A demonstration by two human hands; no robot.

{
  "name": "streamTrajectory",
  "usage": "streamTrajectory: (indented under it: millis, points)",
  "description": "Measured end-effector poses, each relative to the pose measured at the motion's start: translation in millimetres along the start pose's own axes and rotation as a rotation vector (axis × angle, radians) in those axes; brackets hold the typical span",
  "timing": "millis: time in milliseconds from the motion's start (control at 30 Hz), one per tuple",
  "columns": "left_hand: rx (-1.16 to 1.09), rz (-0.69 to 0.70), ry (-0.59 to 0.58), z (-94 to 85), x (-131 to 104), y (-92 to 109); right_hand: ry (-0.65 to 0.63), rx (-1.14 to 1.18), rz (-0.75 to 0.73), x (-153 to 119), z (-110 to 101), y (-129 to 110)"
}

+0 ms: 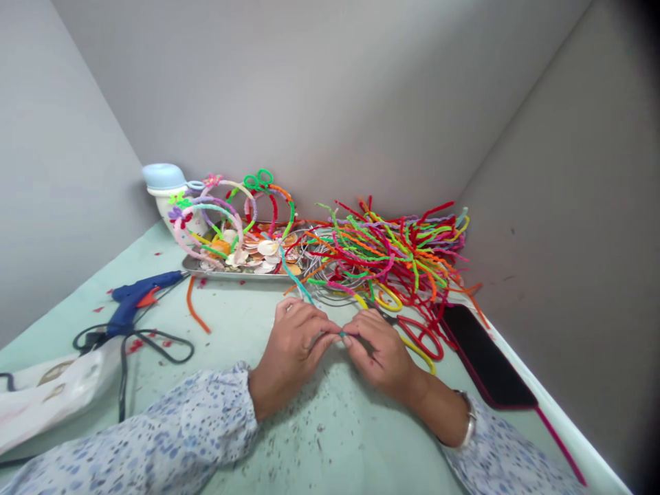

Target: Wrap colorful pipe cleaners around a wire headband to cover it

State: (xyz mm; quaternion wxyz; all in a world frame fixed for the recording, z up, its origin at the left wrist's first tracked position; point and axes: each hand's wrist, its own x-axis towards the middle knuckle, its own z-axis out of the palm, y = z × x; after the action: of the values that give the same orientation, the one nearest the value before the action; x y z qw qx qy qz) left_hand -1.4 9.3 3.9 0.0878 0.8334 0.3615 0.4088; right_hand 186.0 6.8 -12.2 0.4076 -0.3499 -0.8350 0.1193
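Both hands meet over the table, fingertips almost touching. My left hand (pixel 299 337) pinches a pipe cleaner, of which a small teal bit (pixel 342 334) shows between the fingertips. My right hand (pixel 379 347) is closed on that same bit from the other side. A light-blue strand (pixel 295 276) rises behind the left hand, and a pink, green and yellow strand (pixel 340 287) runs behind the right one; the fingers hide whether these join the held piece. Beside the right hand lie red-handled scissors (pixel 420 337) and a yellow strand (pixel 420 354).
A metal tray (pixel 247 276) holds shells and fuzzy headbands (pixel 206 206). Right of it is a heap of coloured pipe cleaners (pixel 397 247). A blue glue gun (pixel 131 299) with black cord, a white plastic bag (pixel 62 392), a white bottle (pixel 170 199) and a phone (pixel 487 354) lie around.
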Motion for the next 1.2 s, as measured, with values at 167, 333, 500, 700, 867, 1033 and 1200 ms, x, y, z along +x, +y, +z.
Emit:
streamTrajectory:
  millis: [167, 333, 500, 700, 867, 1033, 1200]
  points:
    - [0.011, -0.026, -0.050, 2.0, -0.7, -0.7, -0.008, -0.030, -0.008, 0.1, 0.3, 0.2]
    - [0.003, -0.054, -0.094, 1.4, -1.3, 1.7, -0.014, -0.037, -0.026, 0.0, 0.1, 0.5]
    - [0.000, -0.065, -0.118, 0.4, -1.4, 3.7, -0.038, -0.011, -0.036, 1.0, -1.4, 1.0]
    - [0.013, -0.055, -0.075, 2.6, -2.0, 0.1, -0.014, -0.017, -0.031, 0.8, -1.2, 2.6]
    - [0.019, -0.062, -0.111, 1.5, -1.6, 0.1, -0.031, -0.049, -0.024, -0.4, 0.2, 3.1]
    - [0.034, -0.070, -0.148, 0.8, -1.5, 2.8, -0.054, -0.068, -0.039, -0.5, 0.6, 3.5]
    - [0.022, -0.081, -0.153, 2.0, -0.5, 0.8, -0.054, -0.104, -0.043, 0.2, -0.4, 2.7]
